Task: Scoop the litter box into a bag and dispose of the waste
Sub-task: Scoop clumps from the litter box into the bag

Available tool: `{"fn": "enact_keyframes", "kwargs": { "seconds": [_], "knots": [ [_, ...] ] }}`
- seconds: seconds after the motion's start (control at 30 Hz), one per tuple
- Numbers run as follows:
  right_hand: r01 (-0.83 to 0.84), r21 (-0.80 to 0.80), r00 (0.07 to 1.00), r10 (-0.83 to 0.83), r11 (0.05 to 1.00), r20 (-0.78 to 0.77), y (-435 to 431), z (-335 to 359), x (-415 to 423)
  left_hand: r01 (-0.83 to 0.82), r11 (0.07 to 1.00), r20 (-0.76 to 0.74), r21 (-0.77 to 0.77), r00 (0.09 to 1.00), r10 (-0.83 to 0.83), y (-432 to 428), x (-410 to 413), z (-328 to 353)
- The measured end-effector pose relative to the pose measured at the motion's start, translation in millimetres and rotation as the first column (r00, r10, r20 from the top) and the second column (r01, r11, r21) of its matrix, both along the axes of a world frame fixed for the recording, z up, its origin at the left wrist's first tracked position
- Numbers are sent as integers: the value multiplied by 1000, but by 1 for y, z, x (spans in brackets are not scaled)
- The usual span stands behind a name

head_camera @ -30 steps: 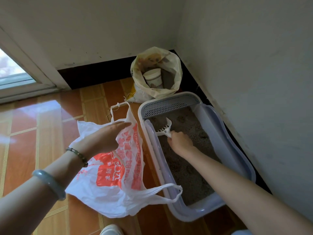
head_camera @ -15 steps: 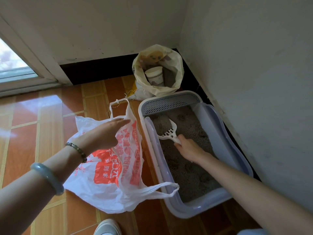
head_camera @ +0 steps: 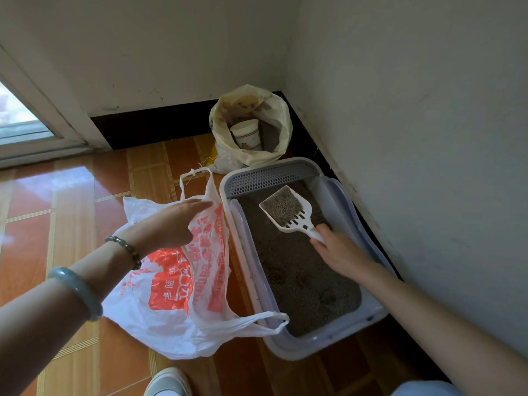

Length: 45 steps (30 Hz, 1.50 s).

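A pale lilac litter box [head_camera: 347, 328] with grey litter stands on the floor along the right wall. My right hand [head_camera: 338, 251] grips the handle of a white slotted scoop [head_camera: 287, 211]. The scoop is lifted above the litter near the box's far end, and its pan is full of grey litter. A white plastic bag with red print [head_camera: 174, 292] lies on the floor left of the box, one handle draped over the box's near corner. My left hand [head_camera: 171, 224] holds the bag's upper edge, fingers stretched toward the box.
A yellowish sack [head_camera: 275, 138] with a white cup [head_camera: 247, 134] inside stands in the corner behind the box. The floor is glossy orange tile [head_camera: 71, 201]. A door frame is at the far left. My white shoe [head_camera: 168, 382] shows at the bottom edge.
The scoop has come up out of the litter with a full load and turned flat. My left hand has stayed on the bag's edge.
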State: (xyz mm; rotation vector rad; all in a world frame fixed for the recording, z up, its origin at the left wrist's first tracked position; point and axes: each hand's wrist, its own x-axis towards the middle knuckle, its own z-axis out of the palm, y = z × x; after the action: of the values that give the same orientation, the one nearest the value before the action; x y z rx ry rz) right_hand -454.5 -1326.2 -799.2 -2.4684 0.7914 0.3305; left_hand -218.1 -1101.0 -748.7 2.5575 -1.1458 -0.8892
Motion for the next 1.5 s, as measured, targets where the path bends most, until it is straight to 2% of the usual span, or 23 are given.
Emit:
{"fn": "enact_keyframes", "kwargs": {
  "seconds": [0.23, 0.47, 0.73, 0.93, 1.07, 1.23, 1.37, 1.5],
  "knots": [
    [-35, -144, 998, 42, 989, 45, -8, 14, -9, 15, 1000, -3, -16, 1000, -15, -3, -4, -1],
    [-17, -122, 996, 27, 992, 82, -13, 26, -14, 22, 999, -22, -36, 999, -23, -7, -4, -4],
    [-118, -381, 992, 130, 917, 6, -20, 44, -12, 24, 998, -20, -50, 999, -25, -8, -2, -3],
    [-56, -232, 996, 71, 971, 57, -21, 46, -15, 30, 998, -19, -57, 999, -31, -9, -4, 3],
    [-43, -300, 992, 76, 953, 99, -19, 65, -5, 18, 998, -44, -63, 999, -21, -10, -6, 4],
    [-89, -490, 975, 176, 867, 135, 4, 103, 12, -11, 997, -90, -82, 996, 4, -10, -5, 6],
    [-153, -738, 898, 404, 658, 174, 40, 126, 22, -44, 991, -147, -124, 989, 25, -5, -3, 10],
    [-213, -821, 850, 514, 529, 111, 64, 131, 27, -143, 968, -209, -204, 973, 100, -2, 0, 15]
  ]
}}
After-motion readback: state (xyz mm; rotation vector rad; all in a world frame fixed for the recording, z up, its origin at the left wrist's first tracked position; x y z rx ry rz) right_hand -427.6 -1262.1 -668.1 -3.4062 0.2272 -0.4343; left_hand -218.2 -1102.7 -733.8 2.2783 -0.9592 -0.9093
